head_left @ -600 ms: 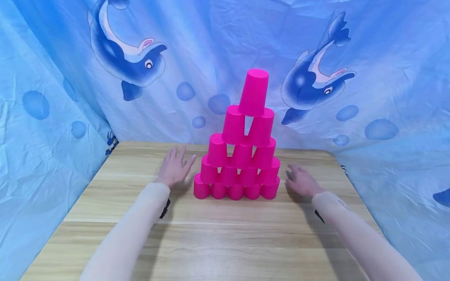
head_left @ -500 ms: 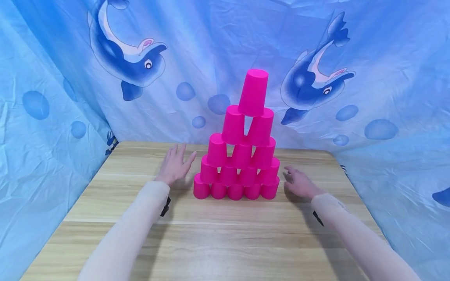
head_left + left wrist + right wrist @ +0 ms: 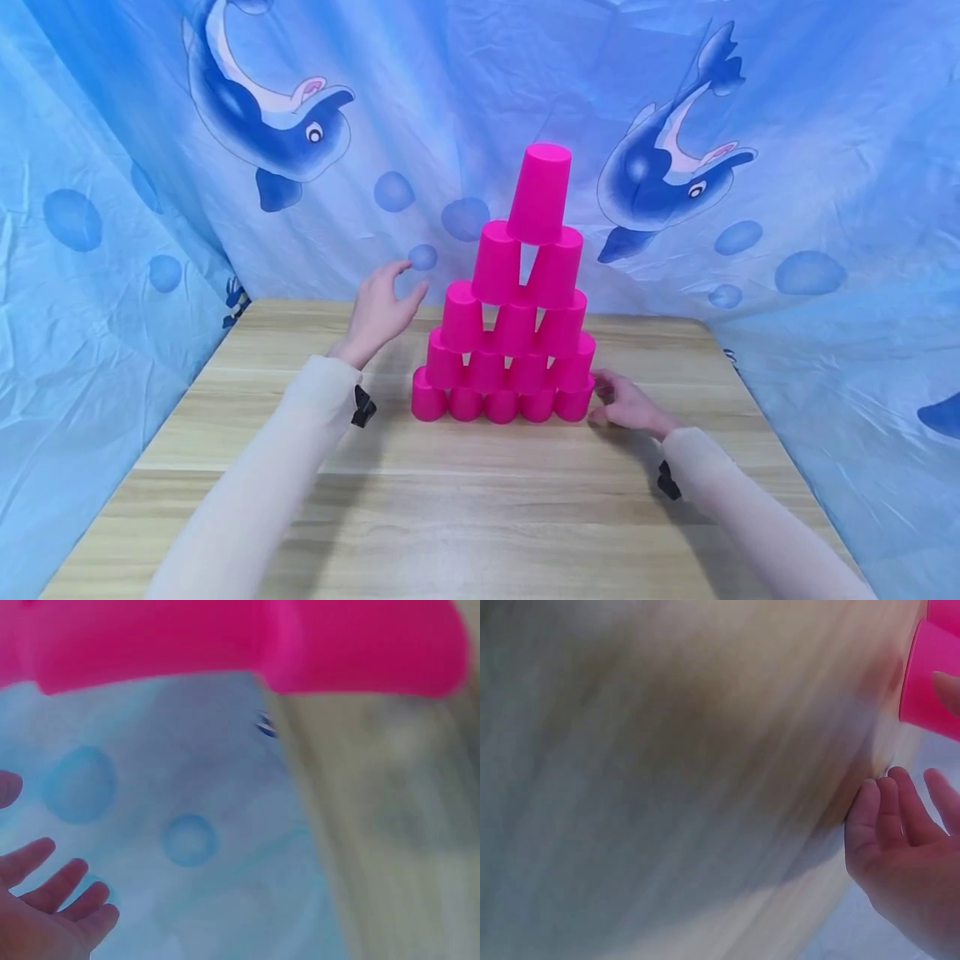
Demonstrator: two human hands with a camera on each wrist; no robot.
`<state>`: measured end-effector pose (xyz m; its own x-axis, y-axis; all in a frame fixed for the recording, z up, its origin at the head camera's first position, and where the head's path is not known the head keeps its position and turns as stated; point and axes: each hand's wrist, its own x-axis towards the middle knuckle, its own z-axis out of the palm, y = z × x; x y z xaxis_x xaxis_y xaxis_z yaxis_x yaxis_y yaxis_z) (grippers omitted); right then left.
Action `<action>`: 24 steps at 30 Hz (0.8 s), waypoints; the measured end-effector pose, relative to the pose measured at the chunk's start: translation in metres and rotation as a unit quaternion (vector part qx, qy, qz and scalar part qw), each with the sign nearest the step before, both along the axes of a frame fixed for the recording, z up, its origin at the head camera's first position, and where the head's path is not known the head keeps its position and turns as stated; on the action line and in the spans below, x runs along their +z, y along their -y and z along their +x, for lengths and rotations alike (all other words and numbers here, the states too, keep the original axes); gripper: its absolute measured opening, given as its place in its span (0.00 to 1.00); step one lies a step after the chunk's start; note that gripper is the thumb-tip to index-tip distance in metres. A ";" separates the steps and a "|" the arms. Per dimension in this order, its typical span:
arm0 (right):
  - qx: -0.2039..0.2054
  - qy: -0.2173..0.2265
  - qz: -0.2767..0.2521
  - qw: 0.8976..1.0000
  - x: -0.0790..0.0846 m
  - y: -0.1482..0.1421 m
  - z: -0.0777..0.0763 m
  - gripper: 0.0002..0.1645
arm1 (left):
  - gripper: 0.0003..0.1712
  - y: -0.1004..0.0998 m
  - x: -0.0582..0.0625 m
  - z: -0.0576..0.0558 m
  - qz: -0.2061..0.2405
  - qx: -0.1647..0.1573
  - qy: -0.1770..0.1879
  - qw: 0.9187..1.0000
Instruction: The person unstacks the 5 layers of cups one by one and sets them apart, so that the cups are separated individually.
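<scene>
Pink cup pyramid (image 3: 514, 329) toward the back edge of the table (image 3: 480, 525).
Your left hand (image 3: 380, 312) and right hand (image 3: 632, 407) flank it, fingers slack, gripping nothing (right-hand contact unclear).

Right hand: the right hand (image 3: 907, 874) is entering from the lower right corner, its four fingers (image 3: 864, 817) bending slightly and spreading apart, holding nothing.
Thumb: the thumb (image 3: 948, 691) is showing at the right edge, overlapping the near cup; whether it is touching is impossible to tell.
Near cup: a pink cup (image 3: 921, 690) is sitting at the upper right, the frame cutting it off.
Second cup: another pink cup (image 3: 946, 613) is peeking in just above.
Table: the wooden table (image 3: 667, 712) is filling most of the view, blurring, a broad shadow (image 3: 667, 855) lying across it.
Cloth: pale blue cloth (image 3: 844, 930) is showing below the table's edge.
</scene>
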<state>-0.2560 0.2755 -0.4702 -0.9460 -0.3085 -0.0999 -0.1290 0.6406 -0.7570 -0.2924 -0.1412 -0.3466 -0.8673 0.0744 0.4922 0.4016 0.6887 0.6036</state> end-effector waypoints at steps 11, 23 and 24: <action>0.008 0.018 -0.063 0.998 -0.002 0.009 0.007 0.40 | 0.24 -0.035 0.049 0.011 0.049 -0.026 -0.081 0.995; 0.019 0.026 -0.079 0.996 -0.006 0.010 0.005 0.40 | 0.28 -0.056 0.106 0.032 0.109 -0.068 -0.066 0.990; 0.015 0.026 -0.077 0.997 -0.007 0.010 0.005 0.39 | 0.28 -0.058 0.110 0.034 0.115 -0.077 -0.060 0.989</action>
<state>-0.2513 0.2654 -0.4775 -0.9310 -0.3516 -0.0977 -0.1040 0.5121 -0.8526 -0.2581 -0.0831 -0.2367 -0.7890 0.0754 0.6097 0.5693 0.4631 0.6793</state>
